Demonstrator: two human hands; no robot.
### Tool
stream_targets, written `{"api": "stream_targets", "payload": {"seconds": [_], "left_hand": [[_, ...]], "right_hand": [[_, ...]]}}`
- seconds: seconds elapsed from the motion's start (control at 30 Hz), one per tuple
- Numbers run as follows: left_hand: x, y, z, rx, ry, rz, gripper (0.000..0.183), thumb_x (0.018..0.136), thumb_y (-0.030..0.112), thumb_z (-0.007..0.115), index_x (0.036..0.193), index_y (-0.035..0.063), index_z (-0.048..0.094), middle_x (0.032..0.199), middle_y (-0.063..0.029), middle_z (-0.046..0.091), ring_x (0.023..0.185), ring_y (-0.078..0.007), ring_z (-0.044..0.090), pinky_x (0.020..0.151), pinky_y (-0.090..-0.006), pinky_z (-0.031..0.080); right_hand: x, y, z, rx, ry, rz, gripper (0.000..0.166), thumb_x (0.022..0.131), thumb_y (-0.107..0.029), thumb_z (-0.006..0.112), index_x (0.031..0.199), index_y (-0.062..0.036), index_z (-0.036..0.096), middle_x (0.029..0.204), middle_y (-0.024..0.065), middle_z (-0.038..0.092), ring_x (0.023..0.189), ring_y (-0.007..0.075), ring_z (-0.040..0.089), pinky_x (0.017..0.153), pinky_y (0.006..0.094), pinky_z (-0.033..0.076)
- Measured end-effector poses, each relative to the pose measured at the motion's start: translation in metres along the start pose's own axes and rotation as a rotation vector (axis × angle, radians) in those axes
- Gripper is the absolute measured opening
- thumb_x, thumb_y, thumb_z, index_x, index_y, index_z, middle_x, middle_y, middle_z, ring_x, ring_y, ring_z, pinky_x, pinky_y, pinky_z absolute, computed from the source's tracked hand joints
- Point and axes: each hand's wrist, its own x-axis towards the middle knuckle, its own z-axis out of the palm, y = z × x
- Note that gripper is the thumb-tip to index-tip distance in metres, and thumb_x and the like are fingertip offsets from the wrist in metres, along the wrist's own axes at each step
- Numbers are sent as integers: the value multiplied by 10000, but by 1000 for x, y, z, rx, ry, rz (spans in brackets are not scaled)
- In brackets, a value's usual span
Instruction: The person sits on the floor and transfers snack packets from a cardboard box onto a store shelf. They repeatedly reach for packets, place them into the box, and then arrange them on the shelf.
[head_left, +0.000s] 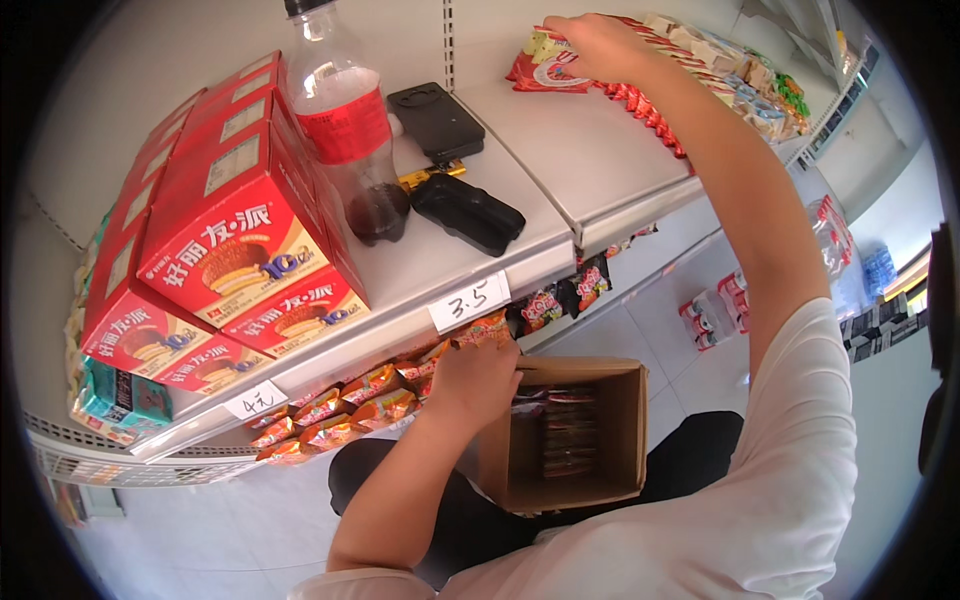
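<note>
At the back of the upper shelf, my right hand (600, 49) grips a red snack bag (551, 71) at the front end of a packed row of red bags (649, 120). My left hand (472, 382) is bent at the far left corner of an open cardboard box (637, 435), in front of orange snack bags (382, 409) on the lower shelf. Its fingertips are partly hidden, so whether it grips the box cannot be told. The box rests at my lap, and several dark-edged packets (570, 435) stand in a stack inside it.
Red pie cartons (232, 225) are stacked on the shelf at left. Beside them stand a cola bottle (345, 127), a black phone-like device (435, 120) and a black case (469, 214). Price cards (469, 301) line the shelf edge. Packaged bottles (712, 311) are on the floor at right.
</note>
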Motion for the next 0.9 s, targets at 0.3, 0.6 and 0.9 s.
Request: {"api": "stream_targets", "payload": {"seconds": [0.3, 0.6, 0.9], "left_hand": [[5, 16, 3, -59, 47, 80, 246, 925, 290, 684, 1031, 70, 654, 979, -133, 714, 951, -330, 724, 753, -487, 583], [1, 11, 5, 30, -333, -84, 302, 964, 293, 620, 1183, 86, 636, 1072, -160, 711, 1000, -375, 697, 840, -508, 565], [13, 23, 5, 46, -329, -67, 321, 983, 325, 615, 1223, 112, 621, 1100, -116, 708, 1071, -338, 685, 876, -497, 560]], "right_hand": [[-226, -26, -51, 425, 510, 116, 606, 770, -125, 882, 1300, -16, 608, 1086, 104, 744, 1041, 186, 705, 924, 331, 563], [-372, -164, 42, 981, -336, 520, 550, 728, -186, 890, 1189, -23, 638, 1040, 196, 741, 953, 358, 735, 832, 406, 569], [-414, -290, 208, 870, -849, 665, 582, 762, -308, 828, 1260, -64, 650, 1132, 225, 725, 1078, 404, 695, 916, 490, 564]]}}
